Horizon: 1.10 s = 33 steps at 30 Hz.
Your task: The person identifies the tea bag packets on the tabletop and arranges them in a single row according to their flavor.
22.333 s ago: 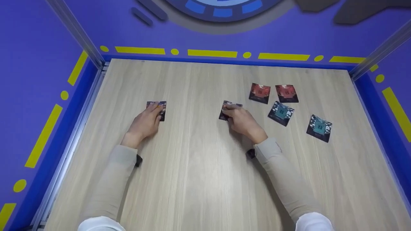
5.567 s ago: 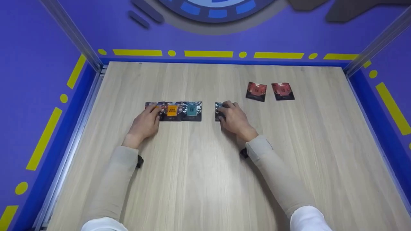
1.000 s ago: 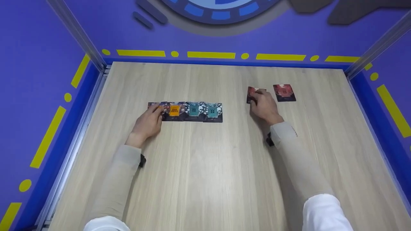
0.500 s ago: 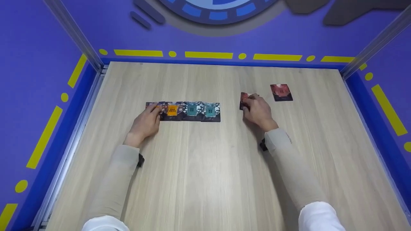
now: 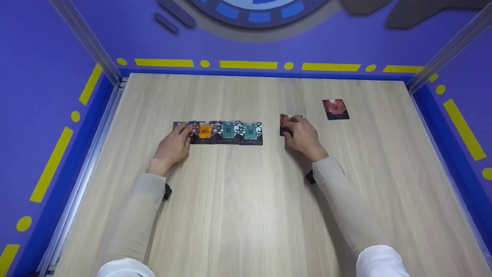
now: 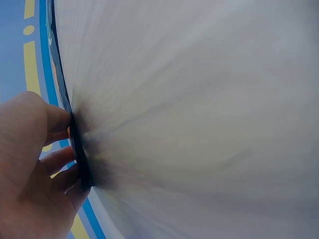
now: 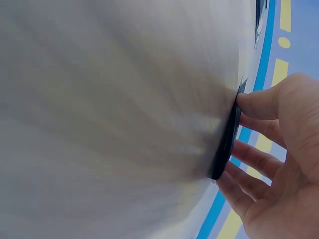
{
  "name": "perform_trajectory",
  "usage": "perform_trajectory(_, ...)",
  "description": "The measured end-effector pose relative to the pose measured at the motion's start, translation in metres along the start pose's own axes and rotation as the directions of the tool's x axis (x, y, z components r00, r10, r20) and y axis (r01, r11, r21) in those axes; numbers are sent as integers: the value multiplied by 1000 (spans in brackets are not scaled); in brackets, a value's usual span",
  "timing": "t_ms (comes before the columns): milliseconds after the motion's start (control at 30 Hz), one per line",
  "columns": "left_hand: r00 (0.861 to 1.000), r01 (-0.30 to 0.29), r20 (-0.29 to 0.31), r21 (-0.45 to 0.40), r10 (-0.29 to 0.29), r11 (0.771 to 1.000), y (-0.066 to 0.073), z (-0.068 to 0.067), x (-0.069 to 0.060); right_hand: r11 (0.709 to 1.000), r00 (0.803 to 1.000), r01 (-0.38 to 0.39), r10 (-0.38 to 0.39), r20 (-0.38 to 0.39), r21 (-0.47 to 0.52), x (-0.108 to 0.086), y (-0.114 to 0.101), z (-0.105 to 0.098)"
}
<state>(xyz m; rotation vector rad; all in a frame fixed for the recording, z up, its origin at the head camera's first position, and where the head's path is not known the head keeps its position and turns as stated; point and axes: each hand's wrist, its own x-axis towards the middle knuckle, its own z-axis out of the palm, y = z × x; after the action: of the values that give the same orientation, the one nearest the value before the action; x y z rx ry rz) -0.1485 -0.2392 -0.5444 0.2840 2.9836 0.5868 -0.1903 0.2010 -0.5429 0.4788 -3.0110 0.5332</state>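
In the head view my left hand [image 5: 172,144] rests on the left end of a row of small square sachets, its fingers over a dark one mostly hidden beneath them. Beside it lie an orange-labelled sachet [image 5: 205,131] and two teal-labelled sachets, one in the middle [image 5: 228,131] and one at the right end [image 5: 251,132]; they touch or slightly overlap. My right hand [image 5: 303,136] holds a red sachet [image 5: 283,125] by thumb and fingers, right of the row with a gap between. In the right wrist view that sachet [image 7: 228,137] appears edge-on and dark at the fingertips.
Another red sachet [image 5: 335,109] lies flat farther back on the right. The wood-grain table [image 5: 238,200] meets blue walls [image 5: 253,50] with yellow markings at the back and both sides. Metal profiles [image 5: 92,38] stand in the corners.
The right hand has brought a red sachet left and toward me from the back right. Earlier, it set the second teal sachet at the row's right end. The left hand stays put.
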Motion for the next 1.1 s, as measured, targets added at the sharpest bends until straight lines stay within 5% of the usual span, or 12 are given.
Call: perform_trajectory(1100,1000,-15,10,16,15,1000,1,-1,1,995,994,93,-94,49,24,-4,-53,14)
